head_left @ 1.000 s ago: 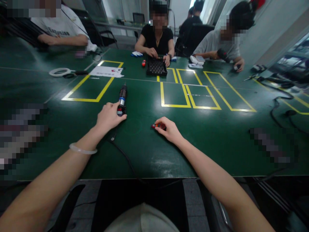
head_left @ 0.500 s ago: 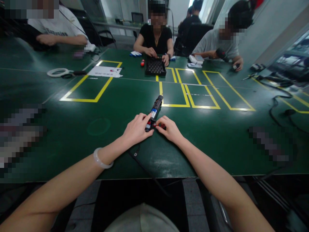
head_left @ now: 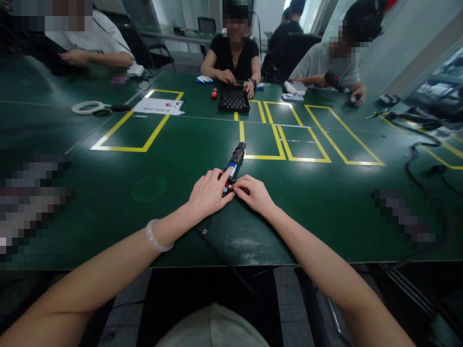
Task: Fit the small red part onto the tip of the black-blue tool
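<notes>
Closest to my camera, pale fabric (head_left: 215,327) bulges at the bottom, just short of the edge of the green table (head_left: 173,159). A dark cable (head_left: 217,255) runs over that edge, with a small ring-shaped end (head_left: 204,231) lying near it. Further in, I have the left hand (head_left: 208,193), a pale bracelet (head_left: 155,236) around its wrist, closed over the lower end of a black tool (head_left: 238,156) with a blue and silver band. The tool lies slanted in front of me, its far tip by a corner of yellow tape (head_left: 265,157). The right hand (head_left: 255,193) brings thumb and fingers together against the tool's lower end, beside a red and white part; I cannot tell whether they grip anything. Beyond, I see more taped outlines, a white sheet (head_left: 157,106) across one at left, and a white hoop (head_left: 87,107) with a dark handle. At the far side, a co-worker in black (head_left: 235,53) has both hands at a black tray (head_left: 234,107), a small red object (head_left: 214,93) beside it. Co-workers also sit at far left and right.
</notes>
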Demonstrator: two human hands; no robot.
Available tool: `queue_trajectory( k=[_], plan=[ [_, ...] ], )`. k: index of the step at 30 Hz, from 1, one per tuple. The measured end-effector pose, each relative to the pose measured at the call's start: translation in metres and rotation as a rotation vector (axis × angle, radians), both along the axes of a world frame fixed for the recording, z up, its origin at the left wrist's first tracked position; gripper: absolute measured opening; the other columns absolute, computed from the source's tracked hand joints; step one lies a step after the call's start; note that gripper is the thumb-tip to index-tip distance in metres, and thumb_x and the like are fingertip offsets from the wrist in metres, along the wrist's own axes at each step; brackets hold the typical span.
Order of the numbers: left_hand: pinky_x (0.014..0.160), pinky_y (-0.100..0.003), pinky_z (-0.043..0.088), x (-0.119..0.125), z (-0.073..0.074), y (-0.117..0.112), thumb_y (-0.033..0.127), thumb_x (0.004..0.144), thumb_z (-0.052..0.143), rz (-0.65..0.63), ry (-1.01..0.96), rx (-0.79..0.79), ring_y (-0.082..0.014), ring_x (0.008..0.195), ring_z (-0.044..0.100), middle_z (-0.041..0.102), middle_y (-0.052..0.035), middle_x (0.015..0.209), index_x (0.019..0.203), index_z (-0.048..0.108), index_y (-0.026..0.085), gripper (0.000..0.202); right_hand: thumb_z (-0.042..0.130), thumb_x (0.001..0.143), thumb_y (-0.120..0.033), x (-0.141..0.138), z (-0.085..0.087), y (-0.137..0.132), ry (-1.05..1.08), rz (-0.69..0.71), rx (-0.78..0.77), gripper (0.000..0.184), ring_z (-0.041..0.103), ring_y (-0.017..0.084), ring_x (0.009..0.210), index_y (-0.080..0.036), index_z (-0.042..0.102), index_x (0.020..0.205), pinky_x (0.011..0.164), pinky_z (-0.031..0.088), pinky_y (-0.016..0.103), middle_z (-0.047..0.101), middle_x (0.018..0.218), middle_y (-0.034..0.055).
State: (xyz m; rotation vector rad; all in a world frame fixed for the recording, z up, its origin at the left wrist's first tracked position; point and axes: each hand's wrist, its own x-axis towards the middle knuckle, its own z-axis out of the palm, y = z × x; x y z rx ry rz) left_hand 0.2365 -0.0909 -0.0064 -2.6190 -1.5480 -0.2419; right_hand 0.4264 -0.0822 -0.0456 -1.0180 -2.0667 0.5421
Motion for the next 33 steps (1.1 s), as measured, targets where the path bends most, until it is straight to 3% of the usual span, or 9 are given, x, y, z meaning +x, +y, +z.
queue_trajectory(
  k=[7,13,33],
  plan=[
    [0.083,-0.039,0.045,0.002,-0.003,0.002,0.048,0.096,0.047,0.055,0.028,0.027,-0.0304,0.106,0.052,0.055,-0.0158,0.122,0.149,0.041,0.018,0.061,0.058,0.092,-0.018,0.001,0.004,-0.002,0.073,-0.011,-0.034,0.013,0.062,0.016,0.078,-0.019,0.07,0.099,0.071,0.049,0.028,0.07,0.093,0.0049],
    [0.085,-0.041,0.045,-0.017,-0.004,0.006,0.047,0.096,0.048,0.074,0.047,0.035,-0.032,0.107,0.052,0.054,-0.0168,0.125,0.151,0.04,0.017,0.063,0.056,0.093,-0.018,0.003,0.004,-0.001,0.068,-0.024,-0.043,0.013,0.059,0.015,0.075,-0.02,0.068,0.098,0.071,0.047,0.028,0.065,0.089,0.0038],
    [0.091,-0.052,0.046,-0.194,0.004,0.07,0.06,0.097,0.033,0.531,0.094,-0.103,-0.0411,0.116,0.051,0.046,-0.0254,0.138,0.154,0.033,0.013,0.073,0.056,0.093,-0.018,0.005,0.001,-0.001,0.032,-0.024,-0.091,0.013,0.055,0.012,0.068,-0.019,0.068,0.094,0.068,0.045,0.026,0.064,0.087,0.0025]
  ],
)
